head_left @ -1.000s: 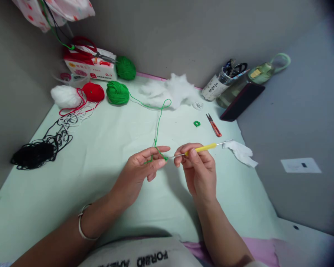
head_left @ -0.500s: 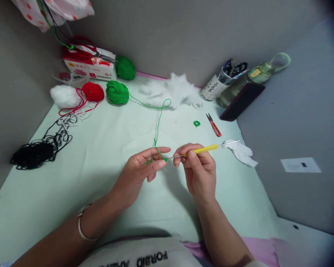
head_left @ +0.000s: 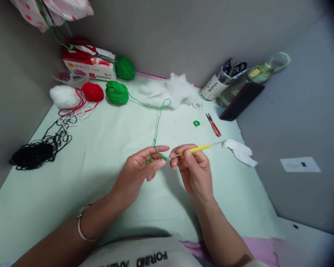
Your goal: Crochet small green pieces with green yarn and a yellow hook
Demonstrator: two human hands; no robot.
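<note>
My left hand [head_left: 140, 167] pinches a small bit of green yarn [head_left: 156, 147] between thumb and fingers, the strand running over the index finger. In my right hand [head_left: 196, 168] is a crochet hook with a yellow handle [head_left: 196, 149]; its metal tip meets the yarn at my left fingertips. Whether the tip is through a loop is too small to tell. From my left hand the strand runs up the table to a green yarn ball [head_left: 117, 92]. A small green crocheted ring [head_left: 196, 123] lies beyond my right hand, beside orange-handled thread snips [head_left: 213, 125].
White stuffing [head_left: 178, 91] lies at the back. At left are a black yarn tangle [head_left: 33, 154], a white yarn ball [head_left: 64, 96] and a red one [head_left: 92, 92]. A pen holder [head_left: 215, 86], a bottle [head_left: 263, 70] and a dark phone [head_left: 242, 101] stand at right, near crumpled white tissue [head_left: 241, 152].
My right hand has moved slightly left with the crochet hook, bringing the handle closer to my left fingertips. My left hand stays almost still, holding the yarn.
</note>
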